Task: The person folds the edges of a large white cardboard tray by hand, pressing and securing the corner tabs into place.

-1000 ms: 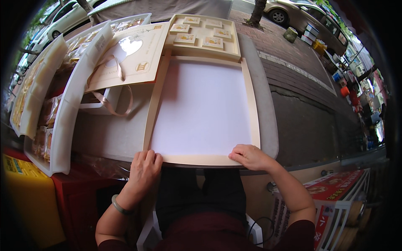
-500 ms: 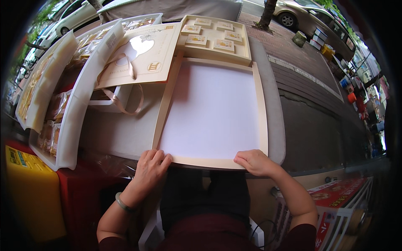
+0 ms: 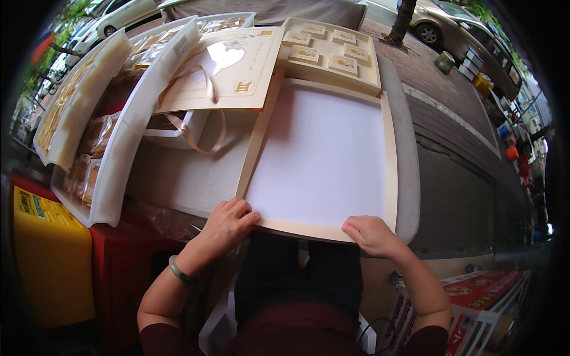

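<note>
A shallow cream box lid or tray (image 3: 297, 229) with a white inside lies on the table in front of me, its near edge at my lap. My left hand (image 3: 228, 222) is closed on its near left corner, with the fingers bent over the rim. On the same near rim, towards the right corner, my right hand (image 3: 371, 235) pinches the edge; its thumb points inward. Behind it, and touching its far end, is a cream box (image 3: 332, 80) holding several small square packets (image 3: 343, 64) printed with pictures.
Left of the tray a cream gift bag (image 3: 228, 89) with pink ribbon handles lies over a white container. Long white bins (image 3: 139, 110) of wrapped pastries stand further left. A yellow box (image 3: 50, 261) and a red one (image 3: 116, 267) are below them. Paving borders the grey table (image 3: 407, 166).
The whole scene sits slightly further right in the picture, as the view has turned a little. Both hands keep their hold on the tray's near rim.
</note>
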### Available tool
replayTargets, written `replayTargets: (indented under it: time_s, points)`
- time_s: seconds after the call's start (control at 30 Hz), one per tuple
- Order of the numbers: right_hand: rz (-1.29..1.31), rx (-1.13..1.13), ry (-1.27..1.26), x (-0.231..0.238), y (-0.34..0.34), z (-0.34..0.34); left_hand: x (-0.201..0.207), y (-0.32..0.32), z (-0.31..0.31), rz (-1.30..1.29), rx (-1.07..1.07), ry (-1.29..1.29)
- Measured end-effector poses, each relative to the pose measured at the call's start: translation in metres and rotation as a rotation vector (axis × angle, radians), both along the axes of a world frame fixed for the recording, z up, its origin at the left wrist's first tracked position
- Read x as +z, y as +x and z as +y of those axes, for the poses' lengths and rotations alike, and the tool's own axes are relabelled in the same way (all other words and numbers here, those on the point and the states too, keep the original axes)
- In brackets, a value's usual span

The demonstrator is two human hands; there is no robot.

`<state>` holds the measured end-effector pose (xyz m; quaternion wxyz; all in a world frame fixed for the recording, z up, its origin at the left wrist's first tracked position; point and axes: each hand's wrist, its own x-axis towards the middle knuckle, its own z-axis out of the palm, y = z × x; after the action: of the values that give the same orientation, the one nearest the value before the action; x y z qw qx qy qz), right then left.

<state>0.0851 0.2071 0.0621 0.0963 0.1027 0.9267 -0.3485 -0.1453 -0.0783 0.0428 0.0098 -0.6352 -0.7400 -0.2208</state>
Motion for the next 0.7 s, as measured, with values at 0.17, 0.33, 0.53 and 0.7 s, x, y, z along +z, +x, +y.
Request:
replayTargets:
  time_s: [0.17,0.33,0.53,0.7]
  points:
    - [0.283,0.033,0.016,-0.018,-0.054,-0.053,-0.003,-0.001,-0.005,0.021,0.017,-0.005]
    - [0.248,-0.026,-0.088,-0.02,-0.114,-0.111,-0.001,0.007,-0.004,-0.074,0.113,0.084]
    - [0.089,-0.024,-0.203,-0.02,-0.153,-0.14,-0.01,0.011,-0.006,-0.112,0.225,0.136]
    - [0.036,-0.088,-0.2,-0.016,-0.16,-0.144,-0.014,0.011,-0.007,-0.107,0.253,0.164]
